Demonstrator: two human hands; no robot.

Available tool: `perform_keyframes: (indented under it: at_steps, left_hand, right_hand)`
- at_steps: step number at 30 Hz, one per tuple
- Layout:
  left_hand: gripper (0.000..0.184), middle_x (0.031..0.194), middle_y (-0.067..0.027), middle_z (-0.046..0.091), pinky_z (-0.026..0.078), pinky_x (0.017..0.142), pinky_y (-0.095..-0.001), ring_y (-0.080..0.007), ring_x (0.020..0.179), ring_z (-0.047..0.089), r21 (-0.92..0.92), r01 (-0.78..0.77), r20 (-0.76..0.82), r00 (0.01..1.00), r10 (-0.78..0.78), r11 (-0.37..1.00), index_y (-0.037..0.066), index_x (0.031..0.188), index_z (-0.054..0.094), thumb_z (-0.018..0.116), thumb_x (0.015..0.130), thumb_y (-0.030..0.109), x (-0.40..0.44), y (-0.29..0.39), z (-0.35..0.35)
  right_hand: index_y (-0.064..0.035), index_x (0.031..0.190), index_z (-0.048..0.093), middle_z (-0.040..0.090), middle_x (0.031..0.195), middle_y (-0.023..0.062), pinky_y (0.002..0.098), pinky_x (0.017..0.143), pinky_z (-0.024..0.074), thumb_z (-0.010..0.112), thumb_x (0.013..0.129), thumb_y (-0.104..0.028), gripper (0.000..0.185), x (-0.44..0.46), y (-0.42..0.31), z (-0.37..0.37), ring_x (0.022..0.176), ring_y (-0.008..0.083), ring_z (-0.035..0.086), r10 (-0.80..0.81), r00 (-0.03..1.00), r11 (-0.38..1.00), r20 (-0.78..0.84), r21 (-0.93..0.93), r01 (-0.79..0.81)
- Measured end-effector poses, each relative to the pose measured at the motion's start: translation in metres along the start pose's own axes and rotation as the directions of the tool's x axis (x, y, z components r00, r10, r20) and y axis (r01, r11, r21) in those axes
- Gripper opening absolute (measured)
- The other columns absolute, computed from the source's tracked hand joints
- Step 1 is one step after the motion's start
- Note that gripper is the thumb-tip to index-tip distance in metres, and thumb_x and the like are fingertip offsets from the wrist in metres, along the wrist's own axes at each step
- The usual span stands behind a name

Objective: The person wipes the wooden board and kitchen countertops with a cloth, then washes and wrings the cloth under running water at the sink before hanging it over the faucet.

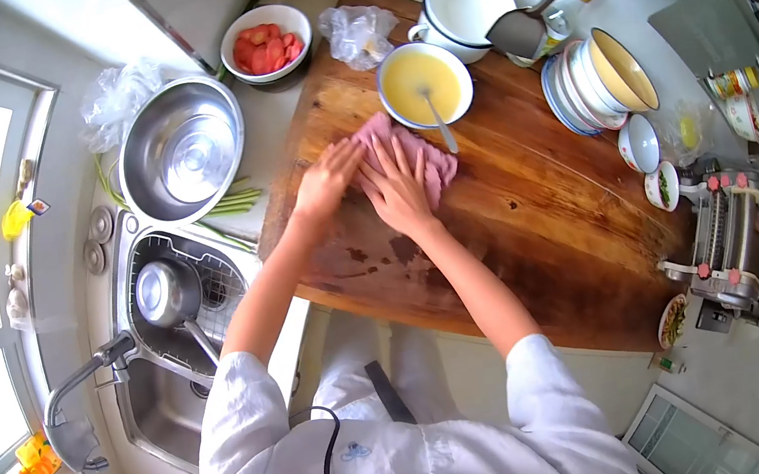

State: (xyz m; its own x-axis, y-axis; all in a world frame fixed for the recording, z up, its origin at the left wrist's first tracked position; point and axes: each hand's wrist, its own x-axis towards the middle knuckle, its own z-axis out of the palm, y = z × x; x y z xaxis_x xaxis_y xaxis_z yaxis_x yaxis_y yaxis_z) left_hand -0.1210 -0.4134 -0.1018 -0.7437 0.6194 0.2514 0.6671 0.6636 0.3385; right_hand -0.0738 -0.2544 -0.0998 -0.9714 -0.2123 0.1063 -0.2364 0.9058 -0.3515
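A pink cloth (433,167) lies bunched on the wooden board (542,239). My right hand (395,185) presses flat on it, fingers stretched out and spread. Just to the left, my left hand (326,183) is stretched out too, its fingertips at the cloth's left edge. Directly beyond the cloth stands a bowl of yellow liquid (408,80), probably beaten egg, with a spoon (441,123) leaning out toward me. Dark wet patches mark the wood near my wrists.
Cut tomatoes fill a bowl (267,46) at the back. A steel basin (181,150) and green stalks (231,202) sit left, above a sink (161,407) holding a pot (168,291). Stacked bowls (615,74) and a pasta machine (731,246) stand right.
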Motion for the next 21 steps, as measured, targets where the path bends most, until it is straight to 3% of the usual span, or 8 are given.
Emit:
perform_keyframes:
  at_steps: [3, 7, 9, 11, 12, 14, 18, 21]
  left_hand:
    - [0.051, 0.132, -0.0118, 0.042, 0.034, 0.101, -0.0339, -0.0233, 0.122, 0.04, 0.121, 0.018, -0.037, 0.999, -0.014, 0.993, 0.005, 0.127, 0.043, 0.047, 0.076, 0.006, 0.014, -0.05, 0.001]
    - [0.053, 0.134, -0.0148, 0.037, 0.038, 0.098, -0.0346, -0.0278, 0.122, 0.039, 0.013, 0.065, -0.027, 0.998, -0.065, 0.998, -0.001, 0.125, 0.042, 0.05, 0.072, 0.002, 0.021, -0.08, -0.024]
    - [0.051, 0.132, -0.0147, 0.04, 0.042, 0.093, -0.0345, -0.0276, 0.119, 0.043, 0.02, 0.105, -0.03, 0.994, -0.105, 0.994, -0.002, 0.123, 0.043, 0.05, 0.073, 0.003, -0.006, -0.08, -0.017]
    - [0.046, 0.126, -0.0162, 0.045, 0.048, 0.083, -0.0348, -0.0285, 0.111, 0.05, 0.021, 0.14, -0.067, 0.988, -0.138, 0.99, -0.003, 0.117, 0.045, 0.049, 0.072, 0.002, -0.033, -0.068, -0.02]
    - [0.045, 0.127, -0.0177, 0.044, 0.048, 0.083, -0.0343, -0.0296, 0.111, 0.049, -0.001, 0.192, 0.027, 0.981, -0.192, 0.981, -0.004, 0.117, 0.045, 0.049, 0.072, 0.002, -0.054, -0.057, -0.029]
    - [0.044, 0.126, -0.0188, 0.045, 0.048, 0.084, -0.0343, -0.0303, 0.112, 0.049, -0.016, 0.188, -0.025, 0.982, -0.188, 0.982, -0.005, 0.117, 0.047, 0.049, 0.073, 0.001, -0.106, -0.032, -0.027]
    - [0.042, 0.124, -0.0175, 0.048, 0.046, 0.088, -0.0336, -0.0292, 0.117, 0.046, -0.102, 0.267, 0.039, 0.964, -0.265, 0.958, -0.005, 0.114, 0.051, 0.051, 0.072, -0.001, -0.187, 0.038, -0.056]
    - [0.046, 0.13, -0.0193, 0.04, 0.038, 0.097, -0.037, -0.0327, 0.121, 0.04, -0.207, 0.397, 0.171, 0.914, -0.367, 0.894, -0.004, 0.122, 0.043, 0.047, 0.076, -0.001, -0.2, 0.055, -0.061]
  right_hand:
    - [-0.0289, 0.128, 0.044, 0.021, 0.144, 0.0099, 0.0682, 0.096, 0.0071, 0.046, 0.086, -0.032, 0.042, 0.053, -0.016, 0.026, 0.131, 0.0394, 0.015, 0.003, 1.0, 1.0, -0.013, 0.015, -0.002]
    - [-0.0277, 0.124, 0.049, 0.019, 0.145, 0.0086, 0.0677, 0.097, 0.0074, 0.048, 0.085, -0.032, 0.039, 0.091, -0.04, 0.041, 0.131, 0.0388, 0.015, -0.006, 1.0, 0.997, -0.003, 0.074, 0.007]
    - [-0.0204, 0.12, 0.053, 0.023, 0.143, 0.0067, 0.0621, 0.101, 0.0093, 0.051, 0.083, -0.026, 0.037, 0.086, -0.052, 0.04, 0.131, 0.0363, 0.018, -0.078, 0.997, 0.99, 0.0, 0.116, 0.077]
    - [-0.0161, 0.116, 0.055, 0.025, 0.143, 0.0057, 0.058, 0.103, 0.0107, 0.052, 0.081, -0.022, 0.036, 0.064, -0.063, 0.039, 0.131, 0.035, 0.019, -0.129, 0.988, 0.989, 0.079, 0.083, 0.122]
    - [-0.0119, 0.113, 0.057, 0.026, 0.142, 0.0047, 0.0539, 0.105, 0.0121, 0.053, 0.08, -0.018, 0.035, 0.047, -0.072, 0.036, 0.13, 0.0336, 0.021, -0.17, 0.974, 0.985, 0.151, 0.053, 0.164]
    - [-0.0066, 0.107, 0.06, 0.028, 0.141, 0.0038, 0.0481, 0.107, 0.0143, 0.054, 0.077, -0.013, 0.032, 0.003, -0.093, 0.038, 0.129, 0.0318, 0.024, -0.197, 0.98, 0.941, 0.012, 0.284, 0.186]
    - [-0.0104, 0.103, 0.063, 0.029, 0.141, 0.0036, 0.0475, 0.105, 0.0181, 0.055, 0.075, -0.014, 0.029, -0.085, -0.126, 0.022, 0.129, 0.031, 0.025, -0.245, 0.946, 0.928, 0.214, 0.334, 0.164]
    - [-0.0162, 0.11, 0.061, 0.029, 0.141, 0.002, 0.0452, 0.101, 0.0225, 0.055, 0.078, -0.019, 0.032, -0.107, -0.128, 0.025, 0.127, 0.028, 0.028, -0.263, 0.946, 0.908, 0.19, 0.381, 0.175]
